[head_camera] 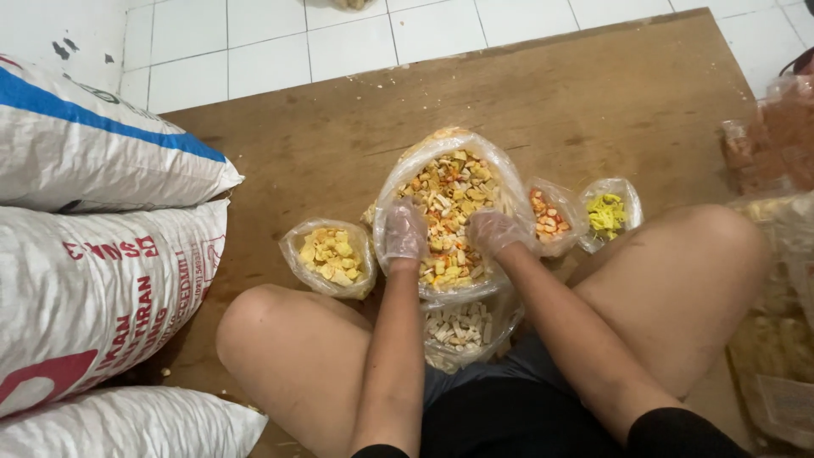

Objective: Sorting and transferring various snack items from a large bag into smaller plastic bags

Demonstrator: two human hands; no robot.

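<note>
I sit on a brown board with my knees apart. Both hands wear thin clear gloves. My left hand (405,231) and my right hand (494,231) rest inside a large clear plastic bag (398,174) of mixed yellow, orange and white cracker pieces, fingers pressed into the pieces. Whether either hand grips any pieces I cannot tell. A bag of white stick pieces (462,329) lies between my thighs, just under my wrists.
A bag of yellow pieces (331,256) sits left of the big bag; a bag of orange pieces (551,217) and one of bright yellow pieces (608,214) sit to its right. Stacked white woven sacks (102,254) fill the left. More packed bags (776,254) stand at right.
</note>
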